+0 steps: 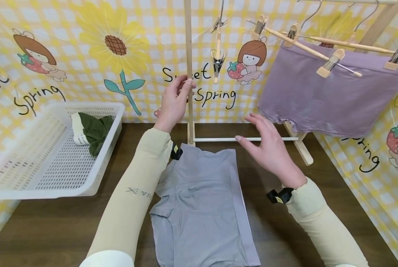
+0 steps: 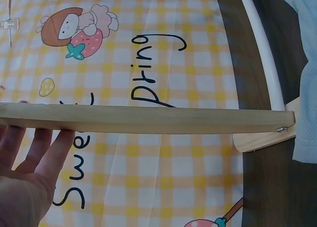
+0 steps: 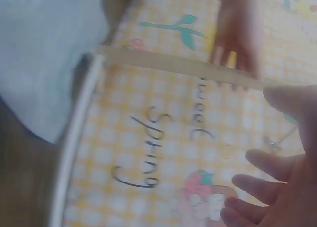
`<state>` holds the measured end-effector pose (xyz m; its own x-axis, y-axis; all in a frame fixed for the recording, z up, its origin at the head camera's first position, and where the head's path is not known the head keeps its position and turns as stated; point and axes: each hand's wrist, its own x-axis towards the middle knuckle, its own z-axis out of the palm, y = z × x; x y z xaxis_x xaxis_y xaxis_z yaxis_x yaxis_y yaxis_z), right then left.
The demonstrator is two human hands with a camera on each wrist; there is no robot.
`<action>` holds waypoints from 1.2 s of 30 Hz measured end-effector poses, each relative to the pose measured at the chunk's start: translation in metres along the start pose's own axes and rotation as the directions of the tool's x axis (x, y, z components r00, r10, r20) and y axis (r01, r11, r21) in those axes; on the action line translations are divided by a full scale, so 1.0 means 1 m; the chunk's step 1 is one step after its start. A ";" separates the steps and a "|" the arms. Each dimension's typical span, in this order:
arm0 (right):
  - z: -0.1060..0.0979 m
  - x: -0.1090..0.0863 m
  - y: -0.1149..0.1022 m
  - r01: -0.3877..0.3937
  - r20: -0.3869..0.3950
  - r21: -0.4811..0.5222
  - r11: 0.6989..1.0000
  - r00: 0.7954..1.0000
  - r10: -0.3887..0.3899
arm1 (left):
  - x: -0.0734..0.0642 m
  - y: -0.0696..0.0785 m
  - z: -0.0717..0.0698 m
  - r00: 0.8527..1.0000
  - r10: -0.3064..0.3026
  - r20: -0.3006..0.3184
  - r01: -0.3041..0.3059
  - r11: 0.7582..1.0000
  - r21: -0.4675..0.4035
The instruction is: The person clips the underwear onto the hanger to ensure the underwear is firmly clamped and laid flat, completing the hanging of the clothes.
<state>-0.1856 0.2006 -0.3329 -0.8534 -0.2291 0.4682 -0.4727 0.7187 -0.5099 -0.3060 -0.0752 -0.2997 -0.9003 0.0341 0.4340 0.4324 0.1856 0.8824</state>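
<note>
In the head view my left hand [image 1: 173, 102] is at the rack's upright wooden post [image 1: 188, 48], its fingers passing behind it. The left wrist view shows those fingers [image 2: 53, 150] extended, partly hidden by the post. My right hand [image 1: 269, 144] hovers over the rack's white bottom bar [image 1: 219, 139], fingers spread and holding nothing. A wooden clip hanger [image 1: 218, 40] hangs nearly edge-on between the hands. Below them, a pair of grey boxer briefs [image 1: 205, 207] lies flat on the brown table, waistband to the right.
Purple boxer briefs [image 1: 332, 92] hang from clips at the right, with another wooden clip hanger [image 1: 299, 42] in front. A white plastic basket [image 1: 100, 174] at the left contains a dark green garment [image 1: 97, 129] with a pale band. Patterned checked cloth covers the back and side.
</note>
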 end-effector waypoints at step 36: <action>-0.123 0.141 -0.038 -0.455 -0.262 -0.100 0.885 0.870 0.417 | -0.001 -0.004 0.002 0.999 0.030 -0.024 -0.029 1.000 0.004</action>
<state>-0.2606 0.2215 -0.1585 -0.8822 0.2729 0.3838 -0.0081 0.8061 -0.5917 -0.3067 -0.0745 -0.3044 -0.8856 0.0159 0.4641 0.4585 0.1882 0.8685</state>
